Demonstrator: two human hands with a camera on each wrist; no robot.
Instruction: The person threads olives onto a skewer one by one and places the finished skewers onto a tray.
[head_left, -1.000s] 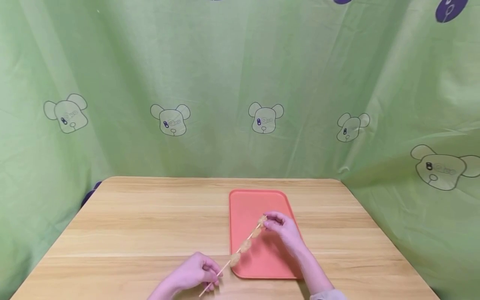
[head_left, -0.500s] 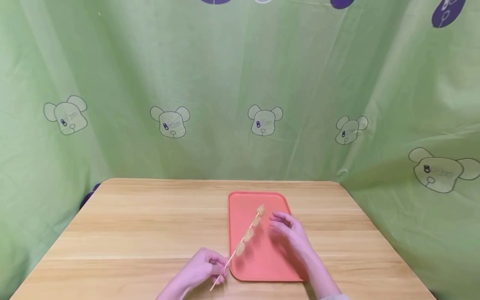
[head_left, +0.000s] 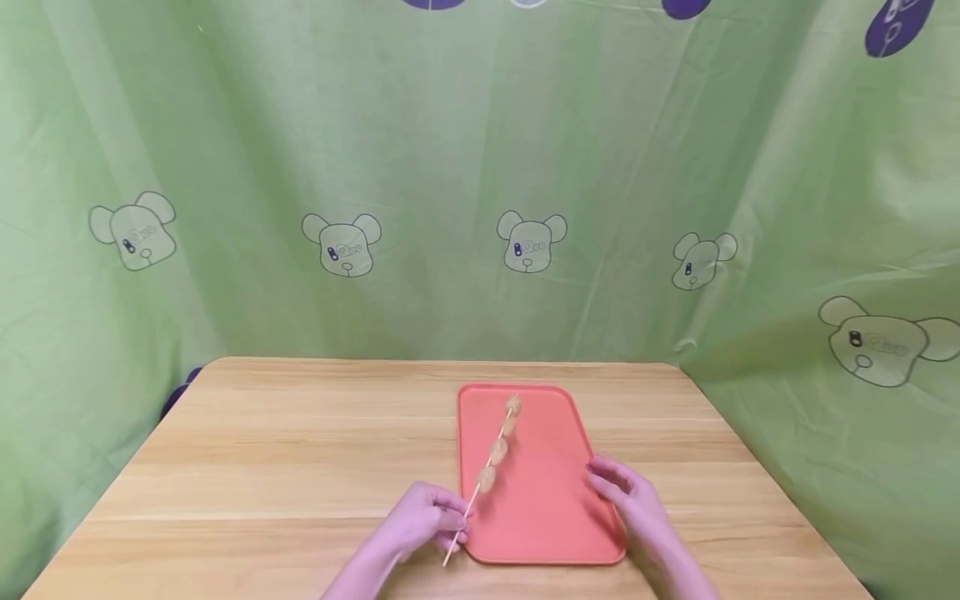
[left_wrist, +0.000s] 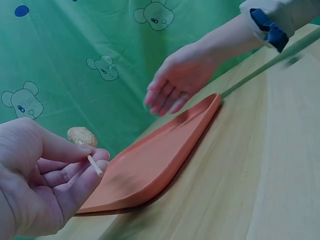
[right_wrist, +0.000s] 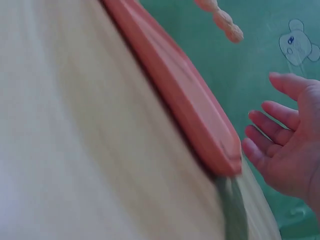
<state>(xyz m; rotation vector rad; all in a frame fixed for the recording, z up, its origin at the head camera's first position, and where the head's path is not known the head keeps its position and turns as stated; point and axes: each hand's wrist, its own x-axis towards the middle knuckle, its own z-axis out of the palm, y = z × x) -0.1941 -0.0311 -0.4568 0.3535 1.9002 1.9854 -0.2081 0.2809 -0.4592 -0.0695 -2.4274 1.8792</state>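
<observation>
A thin wooden skewer [head_left: 472, 502] is threaded with several tan, rough, ball-like pieces [head_left: 498, 451]; their exact kind is unclear. My left hand [head_left: 429, 518] pinches its bare lower end between thumb and fingers, and the stick's blunt end [left_wrist: 95, 165] pokes out past the fingertips in the left wrist view. The loaded part slants away over the left half of a pink-red rectangular tray [head_left: 551, 492], raised above it. My right hand [head_left: 630, 498] is by the tray's right edge, fingers relaxed and apart, holding nothing. In the right wrist view, that hand [right_wrist: 292, 135] is apart from the food pieces [right_wrist: 223, 21].
The tray lies on a light wood-grain table [head_left: 315, 450], right of its middle. A green curtain [head_left: 420, 150] with printed bear heads hangs behind and along both sides.
My right hand has let go of the skewer's far end and moved right and nearer. My left hand has moved slightly right and forward, turning the skewer steeper over the tray.
</observation>
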